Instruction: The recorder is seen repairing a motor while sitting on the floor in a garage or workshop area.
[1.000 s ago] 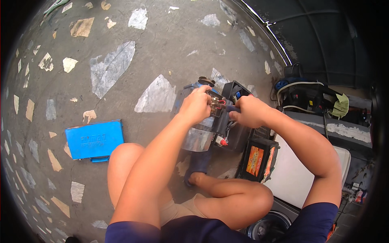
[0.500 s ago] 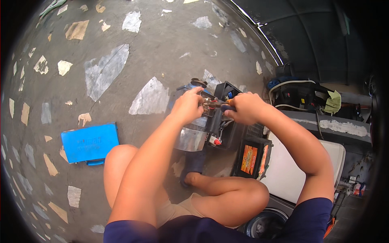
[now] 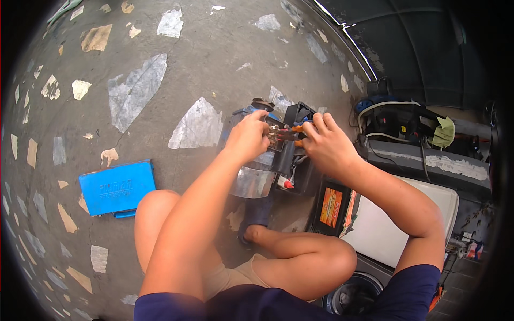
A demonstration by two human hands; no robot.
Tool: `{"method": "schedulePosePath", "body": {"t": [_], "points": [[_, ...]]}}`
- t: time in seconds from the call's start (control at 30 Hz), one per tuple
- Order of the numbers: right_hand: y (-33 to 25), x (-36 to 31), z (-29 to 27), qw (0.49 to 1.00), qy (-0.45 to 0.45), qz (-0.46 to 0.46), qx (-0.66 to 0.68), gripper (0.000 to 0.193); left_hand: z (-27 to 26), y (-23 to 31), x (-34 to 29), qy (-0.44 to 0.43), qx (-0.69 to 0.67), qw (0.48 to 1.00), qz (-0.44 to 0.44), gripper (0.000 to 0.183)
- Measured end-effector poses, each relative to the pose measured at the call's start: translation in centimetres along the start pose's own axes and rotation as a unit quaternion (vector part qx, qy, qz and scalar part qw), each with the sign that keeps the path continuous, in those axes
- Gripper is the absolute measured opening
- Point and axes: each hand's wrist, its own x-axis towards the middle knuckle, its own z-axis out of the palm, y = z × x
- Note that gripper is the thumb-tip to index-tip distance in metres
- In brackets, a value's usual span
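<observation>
My right hand (image 3: 327,140) holds pliers (image 3: 288,135) with orange-and-dark handles, which stand apart. Their jaws point left, into a cluster of small wires and metal parts (image 3: 274,134). On the near left side of that cluster, my left hand (image 3: 248,138) is closed at the edge of a dark device. What its fingers grip is hidden. A round dark knob (image 3: 263,104) rises just beyond this hand. Beside the device is an open black tool tray (image 3: 301,112) with compartments. A small white tube with a red tip (image 3: 285,183) lies in its near part.
A blue case (image 3: 118,188) lies on the patchy grey floor to the left. On my right are a black battery with an orange label (image 3: 331,207) and a white-topped washing machine (image 3: 407,214). Hoses and a yellow-green cloth (image 3: 443,132) are farther back.
My right hand has shifted slightly and its fingers have lifted and loosened around the pliers, whose handles now show farther apart. The left hand stays nearly in place.
</observation>
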Motion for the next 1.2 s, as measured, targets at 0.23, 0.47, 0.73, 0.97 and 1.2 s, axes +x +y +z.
{"method": "schedulePosePath", "body": {"t": [0.23,0.47,0.73,0.97,1.2], "points": [[0.2,0.8,0.1,1.0,-0.016,-0.023,-0.002,0.022,0.2,-0.3,0.1,0.002,-0.006,1.0,0.004,0.011],[0.6,3.1,-2.8,0.969,-0.176,0.044,0.17,0.02,0.2,-0.2,-0.1,0.012,0.014,1.0,0.0,0.013],[1.7,3.1,-2.4,0.837,-0.27,0.224,0.42,0.042,1.1,-0.3,0.2,0.041,0.023,0.998,0.031,0.015],[-0.3,1.2,-1.8,0.919,-0.189,0.191,0.287,0.041,1.1,-0.7,0.0,0.03,0.036,0.999,0.019,0.016],[-4.1,-7.3,0.4,0.846,-0.069,0.294,0.439,0.041,2.2,2.3,1.1,0.047,0.114,0.991,0.05,0.017]]}}
